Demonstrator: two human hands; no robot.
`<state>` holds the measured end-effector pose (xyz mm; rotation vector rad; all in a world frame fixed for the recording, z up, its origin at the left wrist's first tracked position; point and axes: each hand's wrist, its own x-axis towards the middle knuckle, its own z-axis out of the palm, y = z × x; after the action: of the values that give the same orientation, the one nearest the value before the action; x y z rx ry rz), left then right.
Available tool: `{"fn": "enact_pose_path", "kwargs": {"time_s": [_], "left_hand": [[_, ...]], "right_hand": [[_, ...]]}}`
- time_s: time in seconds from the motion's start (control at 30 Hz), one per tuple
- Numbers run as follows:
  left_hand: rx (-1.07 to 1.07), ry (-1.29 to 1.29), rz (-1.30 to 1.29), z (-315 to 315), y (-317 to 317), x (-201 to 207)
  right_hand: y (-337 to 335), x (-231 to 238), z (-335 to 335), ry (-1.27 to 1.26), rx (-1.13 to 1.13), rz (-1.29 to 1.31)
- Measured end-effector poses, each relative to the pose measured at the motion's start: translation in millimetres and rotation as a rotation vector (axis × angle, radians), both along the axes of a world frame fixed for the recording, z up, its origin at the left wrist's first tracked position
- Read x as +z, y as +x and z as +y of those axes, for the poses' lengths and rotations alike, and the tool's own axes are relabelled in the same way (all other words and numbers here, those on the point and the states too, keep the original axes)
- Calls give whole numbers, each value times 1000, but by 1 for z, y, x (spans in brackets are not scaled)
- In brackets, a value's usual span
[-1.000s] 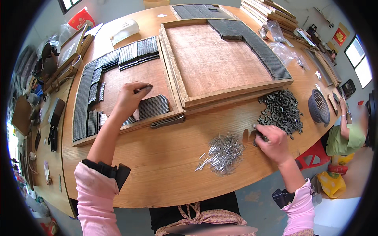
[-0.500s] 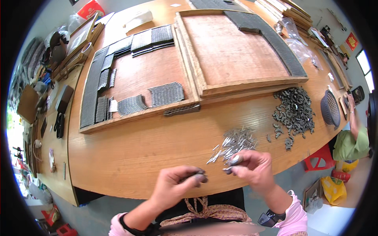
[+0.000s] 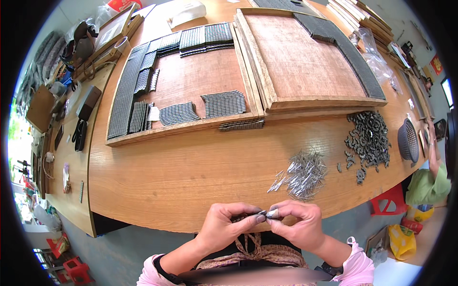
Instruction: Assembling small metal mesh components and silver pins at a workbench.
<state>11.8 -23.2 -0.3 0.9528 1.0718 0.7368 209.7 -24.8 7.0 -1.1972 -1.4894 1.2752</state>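
My left hand (image 3: 226, 224) is closed in a pinch on a small dark piece (image 3: 263, 212), just past the table's near edge. My right hand (image 3: 300, 221) meets it fingertip to fingertip, thumb and forefinger pressed together; whatever they hold is too small to make out. A pale wrap (image 3: 273, 213) covers one right fingertip. Beyond the right hand lies a heap of thin silvery metal pins (image 3: 305, 175). Farther right is a pile of small dark grey pieces (image 3: 368, 140).
Two shallow wooden trays (image 3: 267, 102) stand at the back, holding dark ribbed strips (image 3: 224, 104). A short strip (image 3: 242, 125) rests against the left tray's front. At right are a dark perforated basket (image 3: 408, 140) and a person in a green top (image 3: 427, 186). A red stool (image 3: 389, 200) stands below.
My right hand has come left and down from beside the pins to meet my left hand. The left hand has shifted slightly right. The view has tilted, moving the table in the picture.
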Motion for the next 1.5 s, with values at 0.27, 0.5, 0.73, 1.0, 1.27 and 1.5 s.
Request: {"fn": "enact_pose_path", "kwargs": {"time_s": [0.27,0.5,0.73,1.0,1.27,1.5], "left_hand": [[58,386,332,7,-17,0],[73,402,451,5,-24,-2],[57,473,527,3,-24,0],[1,718,617,0,-20,-10],[-37,845,668,-1,-22,-13],[-60,874,695,-2,-23,-14]], "right_hand": [[9,0,29,537,152,-704],[20,-7,23,589,162,-700],[15,-4,14,653,409,-762],[22,-22,-5,779,518,-584],[-13,-6,17,77,84,-92],[-26,7,31,26,181,-191]]}}
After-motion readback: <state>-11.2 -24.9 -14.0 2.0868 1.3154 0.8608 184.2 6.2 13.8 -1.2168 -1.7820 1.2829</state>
